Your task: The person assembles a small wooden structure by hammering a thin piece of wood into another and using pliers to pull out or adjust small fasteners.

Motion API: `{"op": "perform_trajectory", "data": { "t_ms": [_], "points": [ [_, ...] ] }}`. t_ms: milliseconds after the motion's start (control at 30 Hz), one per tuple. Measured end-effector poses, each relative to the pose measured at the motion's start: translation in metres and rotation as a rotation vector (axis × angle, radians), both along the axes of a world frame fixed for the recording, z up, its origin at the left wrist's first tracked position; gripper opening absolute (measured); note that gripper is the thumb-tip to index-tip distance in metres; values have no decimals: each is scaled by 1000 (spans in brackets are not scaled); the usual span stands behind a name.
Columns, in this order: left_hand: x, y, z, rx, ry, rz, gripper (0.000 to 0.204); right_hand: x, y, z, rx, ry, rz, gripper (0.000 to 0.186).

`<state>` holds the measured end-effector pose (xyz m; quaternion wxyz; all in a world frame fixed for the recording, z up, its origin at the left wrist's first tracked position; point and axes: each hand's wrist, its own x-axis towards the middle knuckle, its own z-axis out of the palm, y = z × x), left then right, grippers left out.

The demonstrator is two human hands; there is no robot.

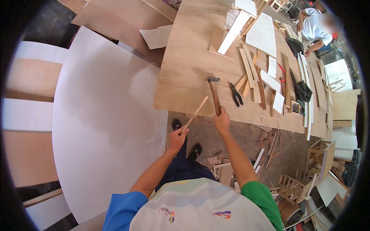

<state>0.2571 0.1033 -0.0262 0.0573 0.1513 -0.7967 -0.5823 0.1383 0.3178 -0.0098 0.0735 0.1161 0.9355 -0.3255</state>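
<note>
Tan plywood bench (185, 65) ahead; fingers closed: left hand (178, 139) on a thin wooden stick (195, 114), likely light; right hand (222, 121) low on a brown-handled hammer (216, 92), probably head-heavy.

Head fisheye, left one of a worn pair, looks steeply down and forward from above the wearer's shirt (181, 210), close over left hand (177, 139) and right hand (222, 121), centred just off the worktop's (185, 73) near edge by its near left corner, farther parts shrinking toward upper right.
</note>
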Motion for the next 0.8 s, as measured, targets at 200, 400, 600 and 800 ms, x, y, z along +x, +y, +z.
{"op": "perform_trajectory", "data": {
  "t_ms": [200, 400, 600, 800],
  "points": [
    [-62, -21, 23, -339, 80, -168, 38, -51, -8, -36, -10, 107, 30, 43],
    [-119, -35, 3, -310, 80, -238, 39, -73, 11, -46, 119, 187, 112, 40],
    [-149, -33, -8, -193, 27, -344, 32, -104, 54, -34, 458, 161, -107, 37],
    [-160, -9, -7, -74, -84, -321, 23, -120, 87, -57, 286, 89, -77, 30]
  ]
}}
